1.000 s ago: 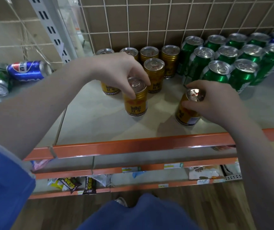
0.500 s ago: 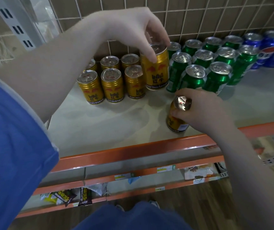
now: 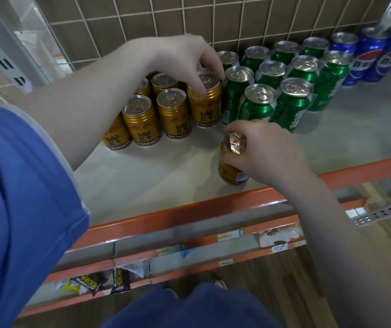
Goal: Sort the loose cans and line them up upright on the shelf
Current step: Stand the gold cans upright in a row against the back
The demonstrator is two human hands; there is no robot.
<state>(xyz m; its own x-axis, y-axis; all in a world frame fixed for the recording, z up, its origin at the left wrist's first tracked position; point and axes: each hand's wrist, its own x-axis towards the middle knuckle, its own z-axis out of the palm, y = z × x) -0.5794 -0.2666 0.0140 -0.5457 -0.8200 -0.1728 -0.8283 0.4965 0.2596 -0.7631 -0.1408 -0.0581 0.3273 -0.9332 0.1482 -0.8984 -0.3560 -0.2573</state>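
On the smooth beige shelf (image 3: 142, 176), left hand (image 3: 185, 60) gripped an upright ribbed gold Red Bull can (image 3: 205, 102) by its rim; right hand (image 3: 267, 152) clasped another gold can (image 3: 231, 166), standing apart.

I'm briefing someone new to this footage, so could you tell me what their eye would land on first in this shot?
Probably the two hands at work: the left hand pinches the rim of a gold can standing at the right end of the gold cluster, against the green cans. Nearer the orange shelf edge, the right hand grips a lone gold can by its top. Blue cans close the row at far right.
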